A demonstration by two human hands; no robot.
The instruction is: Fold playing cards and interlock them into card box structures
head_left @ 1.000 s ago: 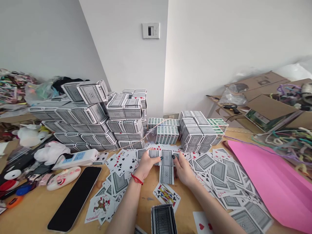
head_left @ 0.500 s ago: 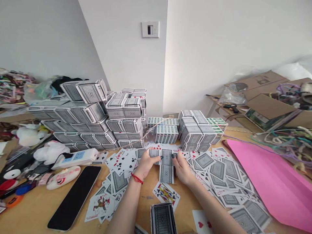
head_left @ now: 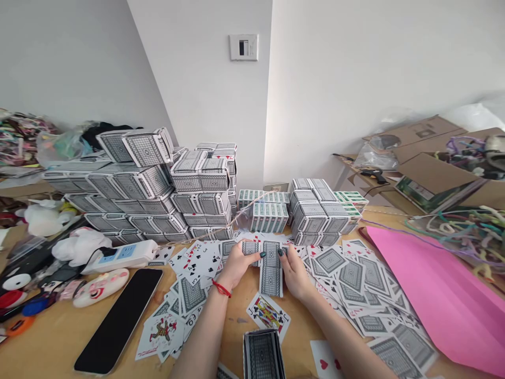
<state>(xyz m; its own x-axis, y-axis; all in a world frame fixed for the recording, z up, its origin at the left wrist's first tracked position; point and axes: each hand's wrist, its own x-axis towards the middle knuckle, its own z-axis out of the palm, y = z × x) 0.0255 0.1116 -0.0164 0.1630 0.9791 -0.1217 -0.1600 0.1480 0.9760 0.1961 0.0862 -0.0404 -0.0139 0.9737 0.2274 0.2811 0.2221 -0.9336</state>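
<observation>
The left hand has its grip closed on the patterned cards at the centre, thumb across their face; the right hand pinches their edge at three o'clock. At six lie a face-up jack and, nearer, an open card box on the bench. A phone lies between eight and nine, stacked blocks at ten, a pink sheet past three.

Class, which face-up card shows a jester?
The joker beside the black smartphone; other readable cards, like the jack of clubs, carry suit marks.
</observation>
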